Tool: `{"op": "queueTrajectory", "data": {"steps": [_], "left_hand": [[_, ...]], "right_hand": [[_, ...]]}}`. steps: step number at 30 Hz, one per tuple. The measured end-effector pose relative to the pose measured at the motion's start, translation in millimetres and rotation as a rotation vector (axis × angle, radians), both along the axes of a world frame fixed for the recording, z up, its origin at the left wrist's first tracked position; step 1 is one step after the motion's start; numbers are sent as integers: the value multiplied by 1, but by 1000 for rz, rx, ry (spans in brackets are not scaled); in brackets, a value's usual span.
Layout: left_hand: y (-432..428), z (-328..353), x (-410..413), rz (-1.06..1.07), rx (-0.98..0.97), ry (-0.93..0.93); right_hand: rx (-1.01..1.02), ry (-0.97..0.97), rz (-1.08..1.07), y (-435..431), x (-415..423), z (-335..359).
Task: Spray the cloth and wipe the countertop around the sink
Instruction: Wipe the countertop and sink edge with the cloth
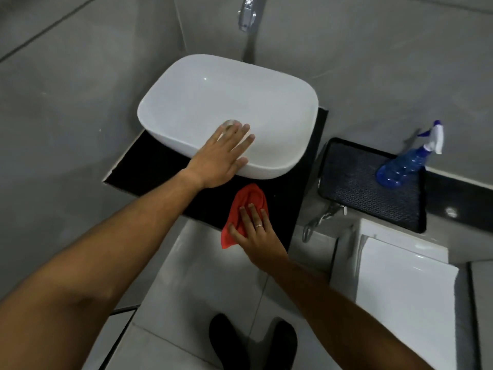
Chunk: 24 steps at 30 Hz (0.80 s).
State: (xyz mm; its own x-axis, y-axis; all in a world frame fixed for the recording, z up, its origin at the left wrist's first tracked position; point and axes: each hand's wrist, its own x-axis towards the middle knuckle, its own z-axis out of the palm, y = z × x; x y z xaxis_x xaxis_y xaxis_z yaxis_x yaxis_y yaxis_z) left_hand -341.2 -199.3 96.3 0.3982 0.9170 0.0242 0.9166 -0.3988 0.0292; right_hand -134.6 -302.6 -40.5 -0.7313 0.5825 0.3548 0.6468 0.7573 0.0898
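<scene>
A white basin sink (229,102) sits on a small black countertop (149,166). My left hand (221,156) lies flat with fingers spread on the sink's front rim. A red cloth (246,202) lies on the countertop's front strip, just below the sink. My right hand (256,233) presses down on the cloth's near part, fingers spread over it. A blue spray bottle (405,162) with a white trigger head leans on a black tray (373,198) to the right, out of both hands.
A chrome tap (248,14) hangs from the grey wall above the sink. A small chrome tap (320,217) sticks out below the tray. A white toilet cistern (405,284) stands at the lower right. My dark shoes (253,343) stand on pale floor tiles.
</scene>
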Motion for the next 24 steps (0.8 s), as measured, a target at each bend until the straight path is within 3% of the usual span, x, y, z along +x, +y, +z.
{"op": "queueTrajectory", "data": {"steps": [9, 14, 16, 19, 21, 24], "left_hand": [[26, 8, 80, -124, -32, -9], [36, 6, 108, -136, -97, -64], [39, 4, 111, -132, -116, -60], [41, 0, 110, -91, -148, -75], [42, -2, 111, -82, -164, -75], [44, -5, 113, -75, -164, -50]], "right_hand": [[-18, 21, -42, -9, 76, -19], [-293, 29, -172, -18, 85, -18], [-466, 205, -292, -25, 74, -13], [-820, 715, -567, -23, 54, 2], [-979, 952, -695, -7, 48, 10], [-1032, 984, -750, 19, 50, 20]]}}
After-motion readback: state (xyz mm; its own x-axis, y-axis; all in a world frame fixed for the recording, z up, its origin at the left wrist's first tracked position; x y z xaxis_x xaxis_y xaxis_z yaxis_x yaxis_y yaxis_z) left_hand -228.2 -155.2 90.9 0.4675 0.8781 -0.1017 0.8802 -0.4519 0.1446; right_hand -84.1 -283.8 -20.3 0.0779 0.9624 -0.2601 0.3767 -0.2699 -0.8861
